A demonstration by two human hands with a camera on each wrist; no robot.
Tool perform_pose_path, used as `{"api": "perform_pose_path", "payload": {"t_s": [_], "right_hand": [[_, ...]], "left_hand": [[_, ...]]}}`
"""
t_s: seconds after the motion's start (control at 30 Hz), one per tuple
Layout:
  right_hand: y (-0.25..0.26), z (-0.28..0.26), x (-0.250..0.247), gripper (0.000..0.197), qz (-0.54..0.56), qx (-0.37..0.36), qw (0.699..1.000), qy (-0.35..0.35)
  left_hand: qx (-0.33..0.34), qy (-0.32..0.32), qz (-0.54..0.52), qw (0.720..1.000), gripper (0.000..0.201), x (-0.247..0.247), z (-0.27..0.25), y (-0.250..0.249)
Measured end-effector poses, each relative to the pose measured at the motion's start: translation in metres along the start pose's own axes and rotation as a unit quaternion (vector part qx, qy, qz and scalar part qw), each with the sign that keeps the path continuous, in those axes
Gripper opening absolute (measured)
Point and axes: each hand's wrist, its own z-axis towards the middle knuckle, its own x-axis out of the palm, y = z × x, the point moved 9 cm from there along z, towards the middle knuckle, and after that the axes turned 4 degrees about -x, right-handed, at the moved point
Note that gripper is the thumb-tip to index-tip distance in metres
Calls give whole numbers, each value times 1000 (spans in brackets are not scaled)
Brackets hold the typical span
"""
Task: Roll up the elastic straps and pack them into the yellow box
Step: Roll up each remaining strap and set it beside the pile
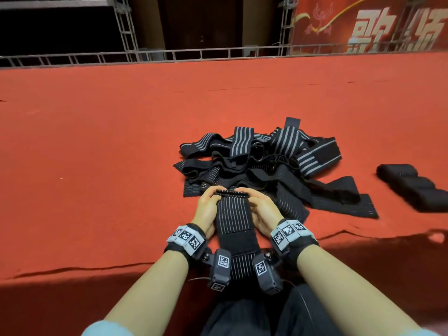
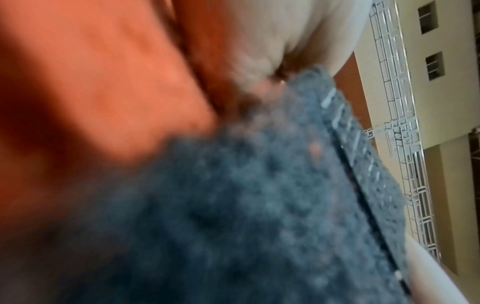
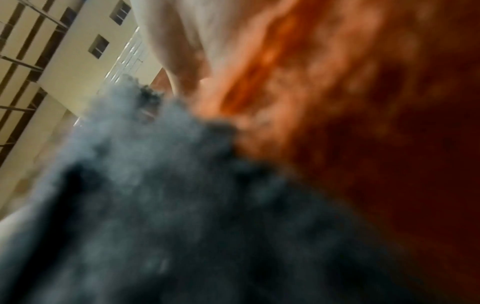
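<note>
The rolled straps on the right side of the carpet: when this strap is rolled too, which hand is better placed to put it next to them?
Probably the right hand. The rolled straps lie on its side of the red carpet; the left hand would cross the body. Both hands grip the strap now.

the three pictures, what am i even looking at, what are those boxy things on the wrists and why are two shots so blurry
No robot here: a person sits at a red carpet wearing cameras. The sharp picture comes from a head camera looking down. The boxy patterned things are wrist bands carrying cameras; the two blurry pictures come from those, far too close to the fabric to focus. The left hand and right hand both grip the far end of one striped black elastic strap, seemingly starting to roll it. Behind lies a pile of loose straps; some rolled straps sit to the right. No yellow box is in view.
</note>
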Motion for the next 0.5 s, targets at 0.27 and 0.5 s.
{"api": "perform_pose_path", "payload": {"t_s": [0.27, 0.5], "right_hand": [[1, -1, -4, 23, 19, -34, 999, -13], [0, 1, -2, 27, -14, -57, 998, 13]], "left_hand": [[0, 26, -47, 999, 18, 2, 1, 6], [54, 37, 22, 998, 21, 6, 1, 1]]}}
